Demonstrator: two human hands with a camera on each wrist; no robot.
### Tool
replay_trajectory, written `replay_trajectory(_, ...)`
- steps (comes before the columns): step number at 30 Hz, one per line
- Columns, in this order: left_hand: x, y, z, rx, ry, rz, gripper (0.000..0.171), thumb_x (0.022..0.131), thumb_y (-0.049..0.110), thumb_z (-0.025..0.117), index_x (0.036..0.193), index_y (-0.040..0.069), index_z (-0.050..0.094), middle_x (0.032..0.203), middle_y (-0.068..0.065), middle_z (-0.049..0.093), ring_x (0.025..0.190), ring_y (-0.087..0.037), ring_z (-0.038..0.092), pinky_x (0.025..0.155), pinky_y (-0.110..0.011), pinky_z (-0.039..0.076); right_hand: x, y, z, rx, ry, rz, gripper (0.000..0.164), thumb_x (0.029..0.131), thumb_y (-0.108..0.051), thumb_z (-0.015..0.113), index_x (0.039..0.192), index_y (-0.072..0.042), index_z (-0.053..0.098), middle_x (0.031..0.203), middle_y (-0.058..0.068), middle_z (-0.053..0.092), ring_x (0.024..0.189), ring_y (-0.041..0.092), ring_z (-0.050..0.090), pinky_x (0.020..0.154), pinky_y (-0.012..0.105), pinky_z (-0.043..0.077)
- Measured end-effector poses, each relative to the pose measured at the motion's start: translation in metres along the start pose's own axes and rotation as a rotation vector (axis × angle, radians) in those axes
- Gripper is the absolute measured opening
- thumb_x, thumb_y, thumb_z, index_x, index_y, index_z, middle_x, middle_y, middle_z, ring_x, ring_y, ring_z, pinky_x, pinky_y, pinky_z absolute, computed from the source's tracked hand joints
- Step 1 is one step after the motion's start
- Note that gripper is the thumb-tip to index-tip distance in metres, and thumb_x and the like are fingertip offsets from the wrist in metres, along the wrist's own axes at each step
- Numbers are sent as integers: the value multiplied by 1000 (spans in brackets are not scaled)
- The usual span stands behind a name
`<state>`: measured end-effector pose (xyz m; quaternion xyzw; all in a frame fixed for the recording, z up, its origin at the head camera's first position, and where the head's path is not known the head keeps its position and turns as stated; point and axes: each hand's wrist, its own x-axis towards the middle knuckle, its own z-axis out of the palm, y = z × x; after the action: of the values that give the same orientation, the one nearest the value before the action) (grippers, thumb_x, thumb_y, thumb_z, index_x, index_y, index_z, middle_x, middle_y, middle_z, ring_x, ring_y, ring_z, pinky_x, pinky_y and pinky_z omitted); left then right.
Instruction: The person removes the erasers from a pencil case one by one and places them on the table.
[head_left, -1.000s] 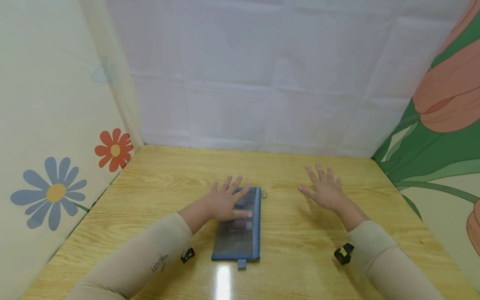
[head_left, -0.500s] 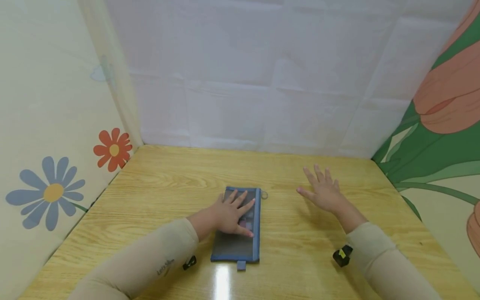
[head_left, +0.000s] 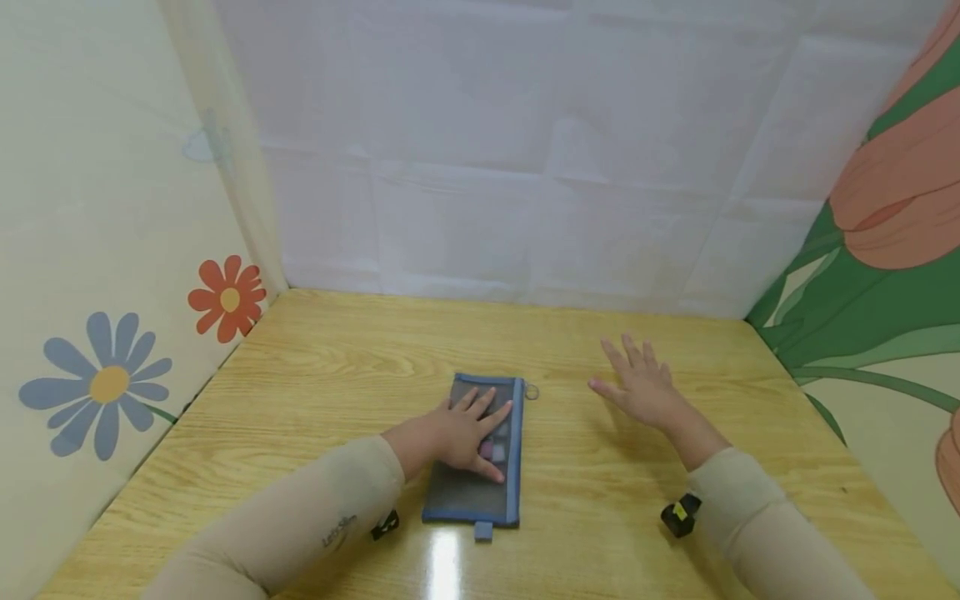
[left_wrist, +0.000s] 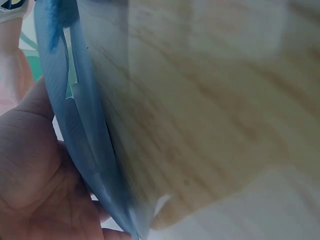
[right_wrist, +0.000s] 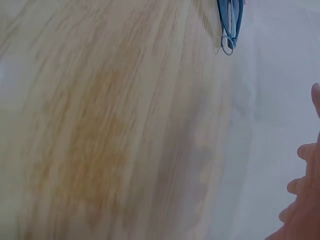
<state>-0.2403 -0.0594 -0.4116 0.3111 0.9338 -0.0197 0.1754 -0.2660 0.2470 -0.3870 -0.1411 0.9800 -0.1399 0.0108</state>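
A blue-edged mesh zipper pouch point(head_left: 468, 498) lies on the wooden table, with a small pinkish and white item point(head_left: 493, 452) showing through its mesh. My left hand point(head_left: 461, 435) rests on the pouch with fingers spread and straight, hiding its middle. In the left wrist view the palm point(left_wrist: 35, 175) is beside the pouch's blue side point(left_wrist: 87, 135). My right hand point(head_left: 641, 387) is to the right of the pouch, apart from it, with fingers spread and holding nothing. The right wrist view catches the pouch's end with its metal ring point(right_wrist: 228, 46).
The wooden table point(head_left: 360, 350) is bounded by a white sheet point(head_left: 465, 167) at the back and flower-printed panels on both sides. Black wrist devices, such as the right one point(head_left: 681, 515), hang beneath both sleeves.
My left hand has moved down and slightly right, from the pouch's upper left onto its middle. The right hand has shifted slightly left and down. The pouch has hardly moved.
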Motion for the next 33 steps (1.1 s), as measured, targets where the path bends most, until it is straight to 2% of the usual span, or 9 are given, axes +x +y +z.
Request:
replay_trajectory(12, 9, -2, -7, -16, -9, -6, 104, 69, 78, 43, 148, 27, -1, 153, -10, -5, 137, -36, -1, 104, -60, 13, 5, -9, 8, 24, -1, -24, 82, 88, -64, 33, 149, -17, 6, 150, 22, -5, 132, 49, -9, 95, 72, 3)
replay_trajectory(19, 18, -5, -7, -27, -19, -26, 104, 69, 79, 42, 147, 28, -4, 153, -9, -9, 137, -35, -5, 104, -59, 12, 8, -19, 15, 54, 6, -62, 78, 90, -56, 42, 148, -16, 10, 150, 22, -3, 133, 48, -6, 98, 68, 5)
replay_trajectory(27, 22, -5, -11, -41, -26, -42, 104, 68, 79, 42, 147, 29, -3, 152, -9, -10, 137, -35, -6, 105, -58, 11, 12, -32, 26, 149, 9, -167, 73, 87, -43, 56, 145, -10, 27, 149, 23, 11, 133, 46, 11, 101, 62, 16)
replay_trajectory(33, 22, -4, -13, -31, -34, -56, 104, 67, 80, 41, 147, 29, -2, 153, -8, -9, 137, -34, -5, 105, -57, 12, 22, -43, 37, 153, -19, -200, 62, 88, -33, 59, 139, -6, 37, 145, 24, 24, 129, 43, 26, 102, 57, 22)
